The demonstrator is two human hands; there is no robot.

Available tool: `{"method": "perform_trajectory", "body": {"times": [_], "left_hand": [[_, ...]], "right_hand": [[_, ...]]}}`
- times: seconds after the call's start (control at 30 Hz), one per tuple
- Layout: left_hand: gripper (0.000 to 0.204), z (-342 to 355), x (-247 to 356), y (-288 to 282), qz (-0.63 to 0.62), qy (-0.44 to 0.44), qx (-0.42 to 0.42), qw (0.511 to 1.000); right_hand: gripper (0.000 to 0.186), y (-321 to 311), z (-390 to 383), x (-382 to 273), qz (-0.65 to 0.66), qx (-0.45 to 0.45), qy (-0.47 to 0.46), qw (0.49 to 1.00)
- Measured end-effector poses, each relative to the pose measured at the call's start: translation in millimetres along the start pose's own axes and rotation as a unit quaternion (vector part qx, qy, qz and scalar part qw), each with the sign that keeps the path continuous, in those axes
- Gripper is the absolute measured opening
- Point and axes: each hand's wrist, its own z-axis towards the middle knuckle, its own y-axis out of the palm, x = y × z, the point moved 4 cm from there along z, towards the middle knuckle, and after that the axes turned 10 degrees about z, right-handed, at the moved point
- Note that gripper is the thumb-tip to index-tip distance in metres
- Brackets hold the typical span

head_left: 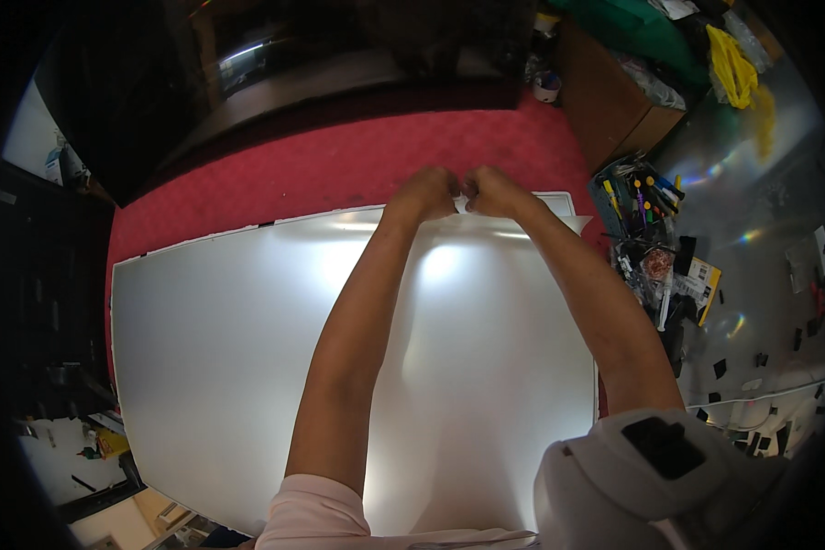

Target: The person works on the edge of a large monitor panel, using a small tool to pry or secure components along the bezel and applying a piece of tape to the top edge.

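A large, glossy white sheet (238, 357) lies over a white panel (555, 198) whose far right corner shows past it. At the panel's far edge, my left hand (423, 194) is closed, its fingertips pinching the sheet's edge. Close beside it on the right, my right hand (493, 192) is also closed on that edge, knuckles up. Around both hands the sheet bends up slightly, and its right corner sticks out past the panel. My fingertips are partly hidden by the backs of my hands.
Red cloth (339, 165) lies under the panel. Beyond it stands a large dark glossy screen (339, 55). To the right are a brown cardboard box (605, 92), a bin of tools (646, 197) and a grey surface with black scraps. A white rounded device (605, 477) fills the near right.
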Motion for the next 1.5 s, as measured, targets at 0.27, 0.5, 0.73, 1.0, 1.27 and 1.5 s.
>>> {"method": "perform_trajectory", "body": {"times": [0.27, 0.5, 0.73, 1.0, 1.27, 1.5], "left_hand": [[0.037, -3, -13, 9, 0.026, 0.015, 0.045, 0.999], [0.026, 35, -29, 15, -0.032, 0.032, -0.035, 0.998], [0.028, 40, -48, 23, -0.058, 0.022, -0.036, 0.997], [0.031, 37, -54, 30, -0.086, -0.012, -0.042, 0.995], [0.033, 38, -51, 32, -0.115, -0.021, -0.058, 0.991], [0.035, 37, -57, 38, -0.148, -0.033, -0.002, 0.988]], "right_hand": [[0.019, 1, -6, -4, -0.013, 0.003, 0.019, 1.000], [0.012, 6, 4, 12, -0.011, 0.011, 0.012, 1.000], [0.012, 12, 0, 8, -0.014, 0.033, 0.040, 0.999], [0.011, 13, -11, -2, -0.020, 0.099, 0.036, 0.994], [0.014, 10, -7, 10, -0.009, 0.089, 0.048, 0.995], [0.023, 4, -2, 10, 0.027, 0.089, 0.059, 0.994]]}}
